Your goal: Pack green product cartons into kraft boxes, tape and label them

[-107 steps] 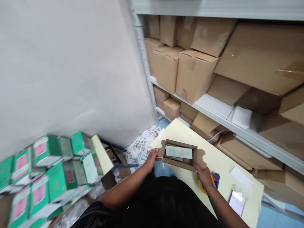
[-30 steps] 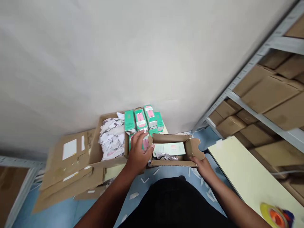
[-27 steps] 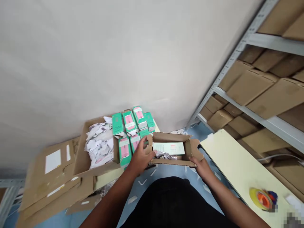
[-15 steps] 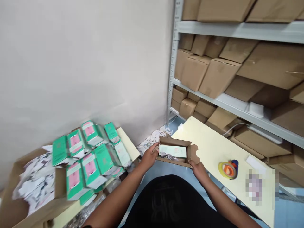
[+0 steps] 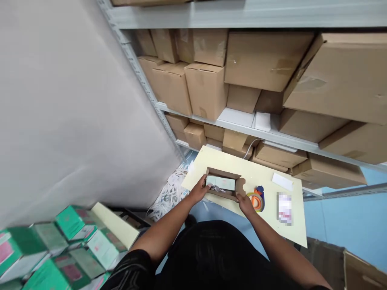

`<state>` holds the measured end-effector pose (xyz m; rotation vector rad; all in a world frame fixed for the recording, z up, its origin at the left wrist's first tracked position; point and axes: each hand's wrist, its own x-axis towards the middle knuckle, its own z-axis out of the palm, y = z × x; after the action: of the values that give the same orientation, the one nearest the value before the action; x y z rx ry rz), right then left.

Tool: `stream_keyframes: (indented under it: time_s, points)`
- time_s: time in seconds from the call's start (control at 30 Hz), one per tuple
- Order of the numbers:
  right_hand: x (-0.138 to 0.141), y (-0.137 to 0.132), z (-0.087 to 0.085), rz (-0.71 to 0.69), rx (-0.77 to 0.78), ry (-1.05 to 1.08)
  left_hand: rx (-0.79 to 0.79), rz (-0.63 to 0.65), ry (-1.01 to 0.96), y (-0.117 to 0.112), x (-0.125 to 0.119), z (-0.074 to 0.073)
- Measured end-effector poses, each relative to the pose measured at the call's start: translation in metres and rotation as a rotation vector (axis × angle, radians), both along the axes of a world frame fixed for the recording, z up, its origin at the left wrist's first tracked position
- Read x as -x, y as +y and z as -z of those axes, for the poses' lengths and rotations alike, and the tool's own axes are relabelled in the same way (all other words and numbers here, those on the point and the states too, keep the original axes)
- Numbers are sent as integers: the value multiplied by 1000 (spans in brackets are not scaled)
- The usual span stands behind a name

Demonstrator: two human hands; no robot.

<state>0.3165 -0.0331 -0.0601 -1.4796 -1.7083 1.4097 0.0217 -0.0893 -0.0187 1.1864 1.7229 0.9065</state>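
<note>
Between my two hands I hold an open cardboard box [image 5: 222, 195] over the near edge of the pale yellow table. My left hand [image 5: 198, 190] grips its left end, fingers closed on the wall. At the lower right corner, beside the open end flap, my right hand [image 5: 244, 202] is closed on the cardboard. Inside lies a pale green carton [image 5: 222, 182], with some crumpled greyish material along its near side. A tape dispenser with orange and yellow rolls [image 5: 256, 200] rests on the table just right of my right hand.
On the table [image 5: 272, 233] lie a white block [image 5: 282, 181] and a blurred-out item [image 5: 284, 208]. Shelves of cardboard boxes [image 5: 208, 90] stand behind. Green cartons [image 5: 72, 221] are piled at lower left, and paper shreds [image 5: 172, 189] cover the floor. An open carton [image 5: 363, 270] is at lower right.
My view has turned right, towards the shelves and table. The box, still in both hands, has come from the gap beside the table to over its edge.
</note>
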Motion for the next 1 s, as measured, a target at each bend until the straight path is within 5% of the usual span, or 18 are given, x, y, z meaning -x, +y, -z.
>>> stream_keyframes:
  time_s: [0.2,0.37,0.5,0.6,0.87,1.0]
  points:
    - [-1,12,0,-23,-153,32,-79,275,133,54,23,21]
    - [6,1,-7,-217,-333,-201,-129,458,172,65,50,29]
    - [17,-5,-20,-233,-334,-448,-129,523,140,69,63,32]
    - [23,-5,-24,-164,-353,-481,-139,537,118,74,70,28]
    - [59,11,-14,287,-369,-352,-161,469,46,90,81,6]
    - [63,16,-8,318,-295,-405,-13,330,178,108,73,-10]
